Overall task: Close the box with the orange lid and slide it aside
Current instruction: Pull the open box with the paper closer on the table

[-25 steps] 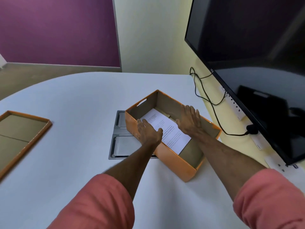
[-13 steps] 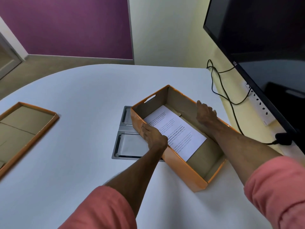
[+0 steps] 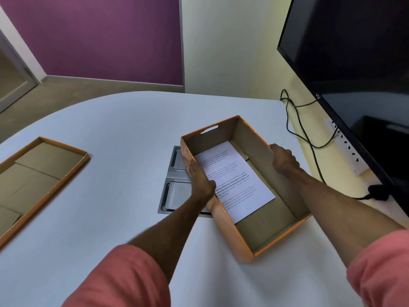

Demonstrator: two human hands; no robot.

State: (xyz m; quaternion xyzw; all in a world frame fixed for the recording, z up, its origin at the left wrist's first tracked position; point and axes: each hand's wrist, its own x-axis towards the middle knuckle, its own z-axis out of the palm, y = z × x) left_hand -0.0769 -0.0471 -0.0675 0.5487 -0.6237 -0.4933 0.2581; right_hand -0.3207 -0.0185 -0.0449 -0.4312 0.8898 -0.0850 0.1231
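While earlier flat inside, hands point(image 3: 241, 171) seemingly grip box point(image 3: 234, 238) walls

One box point(image 3: 234, 238), one orange lid point(image 3: 66, 171), one printed sheet point(image 3: 239, 187), two hands, one screen point(image 3: 354, 63), one power strip point(image 3: 349, 149).

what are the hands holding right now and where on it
Both hands hold the open orange box by its long side walls: the left hand clasps the left wall's top edge, the right hand the right wall's. The orange lid lies untouched.
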